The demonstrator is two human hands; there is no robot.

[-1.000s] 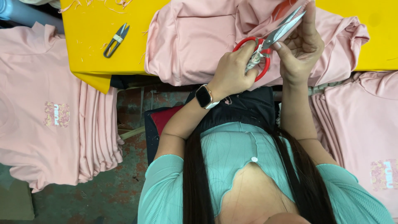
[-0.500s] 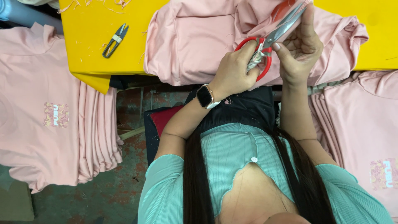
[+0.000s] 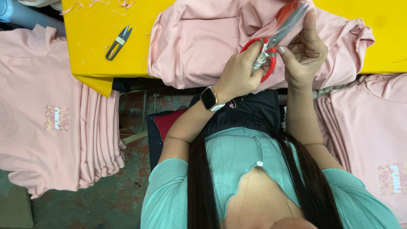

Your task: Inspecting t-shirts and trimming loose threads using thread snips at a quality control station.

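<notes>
Now my left hand (image 3: 239, 76) has its grip closed through the red handles of the scissors (image 3: 275, 40), and my right hand (image 3: 303, 55) pinches near the blades to steady them over the pink garment (image 3: 199, 38) on the yellow desk (image 3: 93, 38). Probably I hold them high for control. Blade tips are cut off by the frame; small snips (image 3: 118, 41) lie apart.

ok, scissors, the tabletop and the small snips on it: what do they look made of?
Scissors: grey, dull-shining blades, likely steel; glossy red loops, probably plastic. Left hand is in the loops, right hand at the blades. Tabletop: smooth matte yellow, perhaps laminate or painted board; cannot tell. Snips: dark thin arms, likely metal, with a pale band.
</notes>
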